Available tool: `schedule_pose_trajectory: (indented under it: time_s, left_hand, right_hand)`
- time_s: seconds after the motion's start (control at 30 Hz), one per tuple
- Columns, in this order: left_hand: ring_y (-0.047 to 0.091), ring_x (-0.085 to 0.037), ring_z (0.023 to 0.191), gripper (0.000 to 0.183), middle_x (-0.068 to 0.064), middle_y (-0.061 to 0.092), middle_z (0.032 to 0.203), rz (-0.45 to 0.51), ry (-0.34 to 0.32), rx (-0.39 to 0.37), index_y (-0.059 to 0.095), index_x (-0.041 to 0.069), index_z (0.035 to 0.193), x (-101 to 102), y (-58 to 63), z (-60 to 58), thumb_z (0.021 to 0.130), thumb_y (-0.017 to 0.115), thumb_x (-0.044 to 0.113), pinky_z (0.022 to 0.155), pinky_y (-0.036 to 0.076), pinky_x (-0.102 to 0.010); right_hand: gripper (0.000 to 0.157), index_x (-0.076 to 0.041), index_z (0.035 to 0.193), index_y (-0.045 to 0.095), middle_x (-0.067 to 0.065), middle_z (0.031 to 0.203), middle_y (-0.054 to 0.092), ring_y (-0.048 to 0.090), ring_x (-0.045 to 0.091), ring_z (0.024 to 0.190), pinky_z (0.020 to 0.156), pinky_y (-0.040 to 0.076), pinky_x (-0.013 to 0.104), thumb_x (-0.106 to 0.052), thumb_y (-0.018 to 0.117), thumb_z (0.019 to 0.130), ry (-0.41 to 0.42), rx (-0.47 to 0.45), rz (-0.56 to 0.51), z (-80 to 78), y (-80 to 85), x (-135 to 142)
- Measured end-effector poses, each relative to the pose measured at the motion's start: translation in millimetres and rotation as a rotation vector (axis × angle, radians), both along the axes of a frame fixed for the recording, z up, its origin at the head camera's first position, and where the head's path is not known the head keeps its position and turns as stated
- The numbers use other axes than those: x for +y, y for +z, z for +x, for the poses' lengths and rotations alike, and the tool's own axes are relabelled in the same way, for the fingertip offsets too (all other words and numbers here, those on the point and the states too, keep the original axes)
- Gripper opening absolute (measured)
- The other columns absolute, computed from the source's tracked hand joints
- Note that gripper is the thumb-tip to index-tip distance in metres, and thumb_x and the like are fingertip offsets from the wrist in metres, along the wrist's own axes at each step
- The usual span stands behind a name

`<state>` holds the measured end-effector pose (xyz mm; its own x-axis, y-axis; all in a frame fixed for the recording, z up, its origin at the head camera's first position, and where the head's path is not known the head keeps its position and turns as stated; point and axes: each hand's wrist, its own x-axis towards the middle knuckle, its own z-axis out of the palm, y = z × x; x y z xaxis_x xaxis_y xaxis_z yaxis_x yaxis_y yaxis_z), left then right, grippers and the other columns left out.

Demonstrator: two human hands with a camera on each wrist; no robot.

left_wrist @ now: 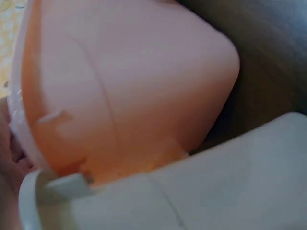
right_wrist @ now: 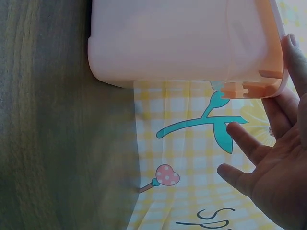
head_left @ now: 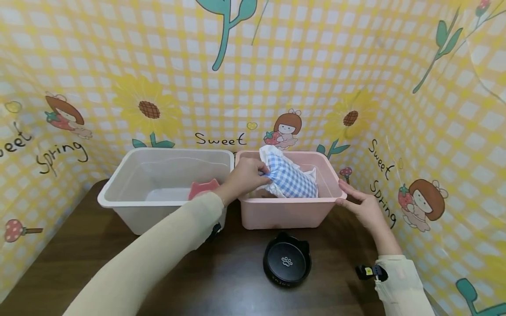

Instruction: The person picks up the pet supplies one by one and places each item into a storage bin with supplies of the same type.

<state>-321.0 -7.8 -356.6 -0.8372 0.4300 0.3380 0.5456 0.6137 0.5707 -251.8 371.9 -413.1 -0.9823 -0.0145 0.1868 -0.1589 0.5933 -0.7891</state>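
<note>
My left hand [head_left: 248, 176] pinches one end of a blue-and-white checked cloth item [head_left: 294, 177] with white ruffled trim. That cloth item lies tilted inside the pink bin [head_left: 278, 214], its upper end rising above the back rim. At the bin's right front corner, my right hand [head_left: 365, 210] touches the rim with thumb and fingers fairly straight. The right wrist view shows that hand's [right_wrist: 273, 153] other fingers spread apart, off the bin. Only a sliver of the left hand [left_wrist: 7, 153] appears in the left wrist view, and the cloth item is hidden there.
A light grey bin [head_left: 170, 215] stands left of the pink one, with a pink ear-shaped object [head_left: 202, 188] inside. On the dark wooden table [head_left: 221, 281] in front sits a black cat-eared bowl [head_left: 287, 262] with a paw print. Yellow checked cloth [head_left: 189, 105] hangs behind.
</note>
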Motion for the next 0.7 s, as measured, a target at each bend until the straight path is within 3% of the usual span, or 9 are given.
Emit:
schedule_pose_trajectory:
  time_s: [0.17,0.27,0.37,0.47,0.7]
  left_hand:
    - [0.069,-0.01,0.094,0.027,-0.001,0.078,0.105,-0.091,-0.014,-0.073,0.08,0.009,0.104,-10,0.3,2.0,0.083,0.087,0.024,0.09,0.058,-0.032]
    - [0.068,-0.011,0.095,0.03,-0.001,0.078,0.108,-0.13,-0.017,-0.104,0.079,0.009,0.107,-17,-1.6,4.0,0.083,0.087,0.024,0.093,0.057,-0.033]
    - [0.066,-0.013,0.093,0.031,-0.002,0.077,0.109,-0.167,-0.013,-0.097,0.078,0.009,0.108,-23,-1.2,6.0,0.084,0.087,0.025,0.092,0.056,-0.034]
    - [0.065,-0.016,0.092,0.029,-0.002,0.076,0.109,-0.174,0.005,-0.095,0.078,0.009,0.107,-27,1.4,7.3,0.084,0.086,0.025,0.09,0.056,-0.034]
    - [0.067,-0.019,0.104,0.027,-0.003,0.076,0.113,-0.139,0.016,-0.116,0.078,0.01,0.111,-37,5.8,12.0,0.088,0.082,0.023,0.094,0.056,-0.038]
  right_hand:
    - [0.062,-0.026,0.147,0.056,-0.004,0.152,0.052,0.041,0.021,0.147,0.11,0.039,0.017,-0.04,0.078,0.091,0.003,0.013,0.0,2.9,-1.2,-1]
    - [0.062,-0.027,0.146,0.056,-0.005,0.151,0.052,0.041,0.021,0.147,0.113,0.039,0.024,-0.04,0.079,0.09,-0.003,0.003,0.004,4.0,0.0,-1]
    - [0.062,-0.026,0.147,0.056,-0.003,0.152,0.051,0.04,0.023,0.148,0.117,0.037,0.041,-0.039,0.079,0.091,0.006,0.003,0.005,3.5,3.1,-2]
    - [0.062,-0.027,0.147,0.055,-0.004,0.153,0.051,0.039,0.024,0.148,0.116,0.036,0.049,-0.04,0.078,0.091,0.006,0.012,0.016,1.4,4.0,-1]
    - [0.063,-0.026,0.149,0.054,-0.005,0.154,0.05,0.038,0.025,0.149,0.116,0.037,0.045,-0.042,0.077,0.092,0.004,-0.007,0.032,2.9,0.8,0]
